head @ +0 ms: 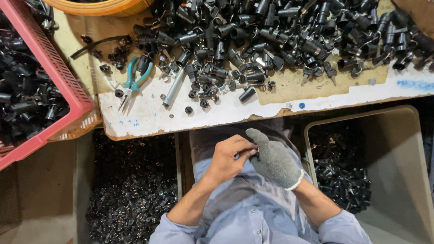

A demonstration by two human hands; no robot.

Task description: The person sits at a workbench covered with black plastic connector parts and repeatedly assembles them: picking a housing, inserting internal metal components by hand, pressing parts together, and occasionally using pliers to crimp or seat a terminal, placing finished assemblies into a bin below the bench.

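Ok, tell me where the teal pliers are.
In the head view, the teal pliers lie on the left part of the table, between the red basket and the metal rod.

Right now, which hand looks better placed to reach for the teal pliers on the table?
Probably the left hand: it is bare, and the teal pliers lie up on its side of the table. The gloved right hand sits farther away.
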